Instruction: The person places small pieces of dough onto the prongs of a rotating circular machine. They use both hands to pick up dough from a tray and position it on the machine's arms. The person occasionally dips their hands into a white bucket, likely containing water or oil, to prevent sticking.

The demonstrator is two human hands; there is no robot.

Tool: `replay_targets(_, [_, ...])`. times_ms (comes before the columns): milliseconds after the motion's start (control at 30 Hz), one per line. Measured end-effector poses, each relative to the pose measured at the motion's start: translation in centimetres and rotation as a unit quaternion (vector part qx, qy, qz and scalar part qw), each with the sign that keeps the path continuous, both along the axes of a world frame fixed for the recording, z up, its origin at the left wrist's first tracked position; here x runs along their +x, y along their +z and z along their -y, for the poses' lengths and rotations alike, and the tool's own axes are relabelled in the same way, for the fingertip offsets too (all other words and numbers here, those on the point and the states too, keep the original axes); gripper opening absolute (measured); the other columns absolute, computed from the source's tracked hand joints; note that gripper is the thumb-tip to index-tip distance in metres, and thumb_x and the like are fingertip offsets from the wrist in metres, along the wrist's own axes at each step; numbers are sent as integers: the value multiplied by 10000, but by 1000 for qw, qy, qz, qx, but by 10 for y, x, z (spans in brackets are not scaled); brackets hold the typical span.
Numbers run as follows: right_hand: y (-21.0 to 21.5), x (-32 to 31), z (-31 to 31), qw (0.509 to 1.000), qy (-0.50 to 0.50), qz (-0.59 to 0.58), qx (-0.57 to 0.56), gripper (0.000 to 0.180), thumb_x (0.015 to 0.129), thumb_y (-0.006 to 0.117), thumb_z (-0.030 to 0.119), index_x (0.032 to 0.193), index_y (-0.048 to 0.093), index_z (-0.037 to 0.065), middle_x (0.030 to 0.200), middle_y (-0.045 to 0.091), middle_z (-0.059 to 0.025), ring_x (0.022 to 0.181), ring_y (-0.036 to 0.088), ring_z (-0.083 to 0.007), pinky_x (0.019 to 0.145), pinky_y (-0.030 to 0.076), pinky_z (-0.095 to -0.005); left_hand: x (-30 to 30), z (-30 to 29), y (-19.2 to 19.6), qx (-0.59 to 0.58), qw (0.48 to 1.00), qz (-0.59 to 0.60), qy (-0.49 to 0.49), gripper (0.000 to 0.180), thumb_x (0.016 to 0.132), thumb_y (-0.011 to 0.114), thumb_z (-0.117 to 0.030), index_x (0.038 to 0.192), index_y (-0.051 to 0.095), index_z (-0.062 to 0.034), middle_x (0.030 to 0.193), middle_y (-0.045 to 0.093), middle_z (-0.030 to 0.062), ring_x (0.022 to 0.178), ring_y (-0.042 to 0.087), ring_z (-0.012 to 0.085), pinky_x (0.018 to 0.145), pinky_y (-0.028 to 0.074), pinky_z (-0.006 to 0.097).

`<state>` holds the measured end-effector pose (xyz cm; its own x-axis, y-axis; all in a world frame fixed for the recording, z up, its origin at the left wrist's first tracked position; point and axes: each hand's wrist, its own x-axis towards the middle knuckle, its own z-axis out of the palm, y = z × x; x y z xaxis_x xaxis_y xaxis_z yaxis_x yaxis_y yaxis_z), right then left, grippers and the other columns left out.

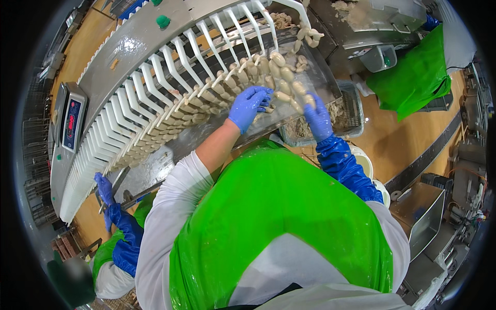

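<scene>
A chain of pale sausage links [285, 73] hangs in front of me, off the end of a row of white hooks [251, 23]. My right hand [319, 121], in a blue glove and blue sleeve cover, grips the chain's lower right end. My left hand [249, 107], gloved in blue with a bare forearm, has its fingers curled around links at the left of the chain; its palm side is hidden. Many more links [206, 98] hang in loops from the hooks, running down to the left. Beneath them is a wet metal tray [325, 85].
A scale [72, 118] stands at the left. Below it, a co-worker's gloved hand [105, 188] is near the hooks. A clear crate [356, 106] with pale scraps sits beyond my right hand, with white buckets [363, 161] nearer. A green sheet [416, 75] hangs at right.
</scene>
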<state>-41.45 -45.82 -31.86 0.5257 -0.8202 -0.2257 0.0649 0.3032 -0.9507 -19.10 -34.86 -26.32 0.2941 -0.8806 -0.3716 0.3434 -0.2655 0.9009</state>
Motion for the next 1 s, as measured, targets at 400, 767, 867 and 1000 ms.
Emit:
replay_targets(400, [-24, 23, 1, 946, 314, -64, -50, 319, 880, 671, 92, 1175, 572, 25, 1015, 602, -51, 890, 579, -132, 827, 487, -290, -10, 39, -9, -7, 995, 66, 72, 300, 928, 591, -219, 1150, 619, -18, 1035, 642, 46, 878, 592, 127, 753, 499, 287])
replay_targets(767, [-43, 20, 29, 983, 160, 12, 92, 414, 890, 528, 125, 1297, 478, 69, 943, 618, -21, 708, 461, -64, 631, 380, -213, -13, 78, -10, -9, 996, 66, 63, 554, 920, 581, -275, 1386, 427, -17, 1329, 534, 139, 1176, 541, 238, 942, 459, 353])
replay_targets(867, [-63, 32, 44, 989, 80, 9, 126, 439, 852, 530, 79, 1290, 513, 106, 1054, 620, -6, 767, 499, -83, 671, 408, -231, -8, 91, -28, 57, 946, 316, -33, 693, 884, 589, -364, 1427, 347, -8, 1411, 442, 208, 1276, 462, 329, 1036, 395, 405])
replay_targets(1000, [-83, 41, 74, 993, 25, -77, 88, 483, 828, 531, 43, 1298, 536, 158, 1227, 575, 14, 886, 533, -119, 729, 450, -288, 4, 85, -73, 110, 844, 519, -80, 760, 858, 594, -417, 1451, 323, -26, 1490, 322, 244, 1379, 327, 371, 1133, 286, 411])
